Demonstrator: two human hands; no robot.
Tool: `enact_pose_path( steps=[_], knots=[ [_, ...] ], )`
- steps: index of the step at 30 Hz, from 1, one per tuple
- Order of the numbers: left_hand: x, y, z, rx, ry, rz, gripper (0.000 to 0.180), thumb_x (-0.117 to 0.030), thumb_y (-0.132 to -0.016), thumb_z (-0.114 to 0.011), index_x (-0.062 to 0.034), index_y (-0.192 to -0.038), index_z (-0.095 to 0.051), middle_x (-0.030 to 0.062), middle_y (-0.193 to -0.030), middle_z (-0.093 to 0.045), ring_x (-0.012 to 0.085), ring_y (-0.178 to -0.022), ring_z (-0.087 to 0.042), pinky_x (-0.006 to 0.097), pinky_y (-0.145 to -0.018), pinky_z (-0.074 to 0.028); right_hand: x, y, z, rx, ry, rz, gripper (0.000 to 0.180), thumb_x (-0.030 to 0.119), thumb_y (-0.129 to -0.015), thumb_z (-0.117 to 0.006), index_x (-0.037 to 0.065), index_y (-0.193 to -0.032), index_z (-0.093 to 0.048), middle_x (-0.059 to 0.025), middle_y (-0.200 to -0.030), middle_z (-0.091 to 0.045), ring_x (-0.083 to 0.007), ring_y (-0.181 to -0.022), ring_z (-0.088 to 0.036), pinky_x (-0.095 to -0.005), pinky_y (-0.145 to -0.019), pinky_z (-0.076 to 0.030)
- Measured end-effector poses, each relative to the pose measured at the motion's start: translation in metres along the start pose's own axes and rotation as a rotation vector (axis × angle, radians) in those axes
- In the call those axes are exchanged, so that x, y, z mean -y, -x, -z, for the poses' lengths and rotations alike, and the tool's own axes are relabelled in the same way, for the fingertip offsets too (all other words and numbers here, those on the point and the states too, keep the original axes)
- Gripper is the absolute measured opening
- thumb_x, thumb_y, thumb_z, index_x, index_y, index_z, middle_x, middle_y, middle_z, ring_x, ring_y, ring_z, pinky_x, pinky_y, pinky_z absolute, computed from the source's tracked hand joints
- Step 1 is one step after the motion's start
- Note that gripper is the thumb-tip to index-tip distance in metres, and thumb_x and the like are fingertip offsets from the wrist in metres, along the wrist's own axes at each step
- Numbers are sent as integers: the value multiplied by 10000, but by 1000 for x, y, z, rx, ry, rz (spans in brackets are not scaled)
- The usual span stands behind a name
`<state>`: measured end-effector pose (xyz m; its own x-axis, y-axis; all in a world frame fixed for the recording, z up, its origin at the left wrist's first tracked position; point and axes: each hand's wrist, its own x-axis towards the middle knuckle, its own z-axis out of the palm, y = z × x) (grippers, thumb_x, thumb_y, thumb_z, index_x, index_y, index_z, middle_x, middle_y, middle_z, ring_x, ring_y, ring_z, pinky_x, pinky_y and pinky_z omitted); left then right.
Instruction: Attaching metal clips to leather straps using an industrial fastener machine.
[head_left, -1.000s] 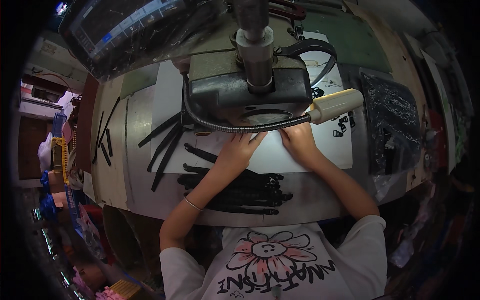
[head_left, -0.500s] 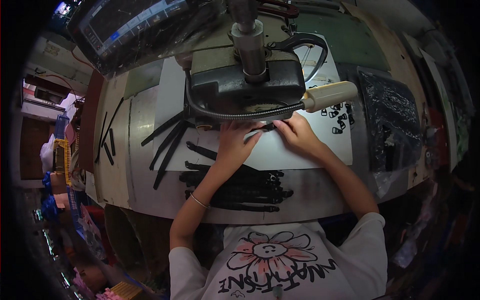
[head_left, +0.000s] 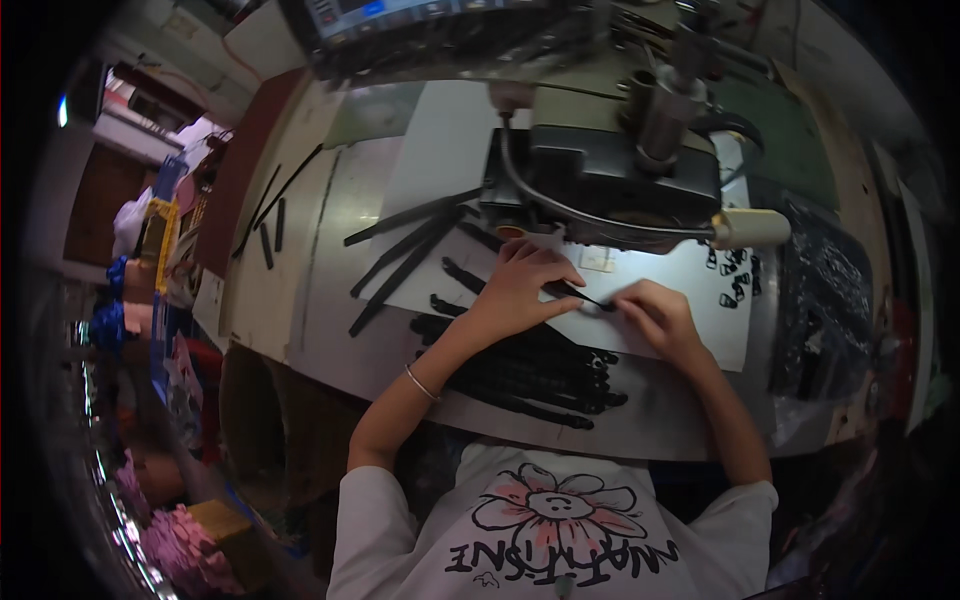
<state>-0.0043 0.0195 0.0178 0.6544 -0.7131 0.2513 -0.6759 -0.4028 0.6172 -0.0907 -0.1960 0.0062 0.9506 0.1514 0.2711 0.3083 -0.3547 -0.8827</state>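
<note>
Between my hands runs a narrow black strap, held just in front of the sewing machine. My left hand is closed on it with thumb and fingertips. My right hand pinches the strap's right end, where a small dark piece shows; its shape is too small to tell. Below my left hand lies a pile of black straps, their ends pointing right. More loose black straps fan out left of the machine. Small black buckles are scattered beyond my right hand.
A cream lamp on a bendy metal neck juts right from the machine. A plastic bag of dark things lies at the right. Several thin black strips rest at the left of the table. A screen stands at the back.
Both hands have come back toward me from under the machine head, with the strap between them. The whole view has turned, so the machine and table appear farther right.
</note>
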Motion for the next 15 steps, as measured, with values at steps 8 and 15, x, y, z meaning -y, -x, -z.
enact_pose_path(
  steps=[8, 15],
  knots=[
    [15, 51, 14, -97, 33, 22, 152, -234, -703, -730, -121, -760, -646, 20, -856, -553, 202, -903, -516, 334, -850, -361, 10, 32, 8, 129, 191, 87, 125, -3, -682, -650, 26, -802, -631, -71, -850, -600, -223, -820, -541, -313, -737, -424],
    [72, 68, 74, -363, -566, 443, 225, -216, -808, -614, -27, -914, -556, 141, -855, -549, 329, -814, -520, 412, -722, -407, -1, 26, 2, 1, 122, 135, 115, 67, -723, -661, 38, -823, -614, -75, -834, -590, -229, -810, -542, -317, -725, -436]
  ],
)
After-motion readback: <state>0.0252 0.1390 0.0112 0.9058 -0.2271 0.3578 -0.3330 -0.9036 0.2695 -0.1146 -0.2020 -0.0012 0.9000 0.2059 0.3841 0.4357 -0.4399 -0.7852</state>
